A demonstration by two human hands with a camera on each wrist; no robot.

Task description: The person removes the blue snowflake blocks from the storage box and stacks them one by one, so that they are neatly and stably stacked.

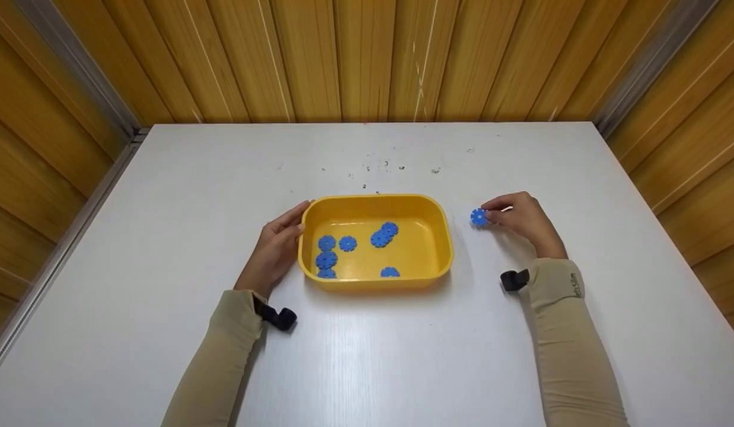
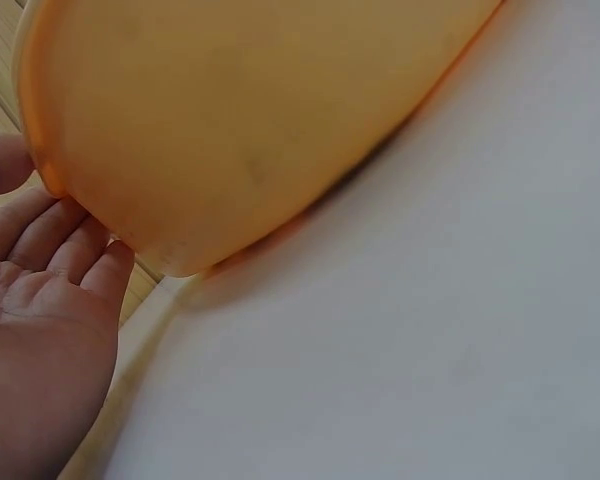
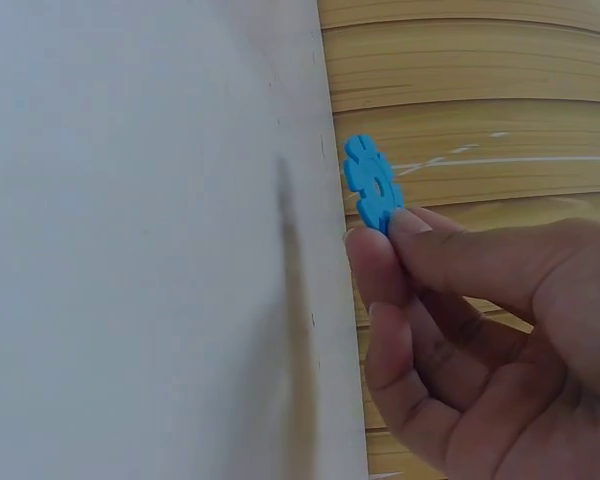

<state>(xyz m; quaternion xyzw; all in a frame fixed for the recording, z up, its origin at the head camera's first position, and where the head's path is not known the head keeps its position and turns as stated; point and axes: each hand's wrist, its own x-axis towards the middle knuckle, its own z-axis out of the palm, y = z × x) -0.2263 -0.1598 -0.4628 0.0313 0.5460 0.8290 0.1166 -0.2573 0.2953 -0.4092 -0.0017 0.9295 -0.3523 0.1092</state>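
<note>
A yellow plastic tub (image 1: 376, 284) stands on the table, with several blue notched discs inside. Some of these discs (image 1: 326, 260) cluster at its left end, a few overlap near the middle, and one lies by the front wall. My left hand (image 1: 273, 252) grips the tub's left end, thumb at the rim and fingers against the outer wall, as the left wrist view (image 2: 55, 290) also shows. To the right of the tub, my right hand (image 1: 524, 219) pinches one blue notched disc (image 3: 373, 185) between thumb and index finger, above the table.
The white table (image 1: 367, 356) has dark scuff marks behind the tub. Wood-patterned panels (image 1: 367, 59) rise at the back and on both sides. A small black camera (image 1: 281, 318) is strapped to each wrist.
</note>
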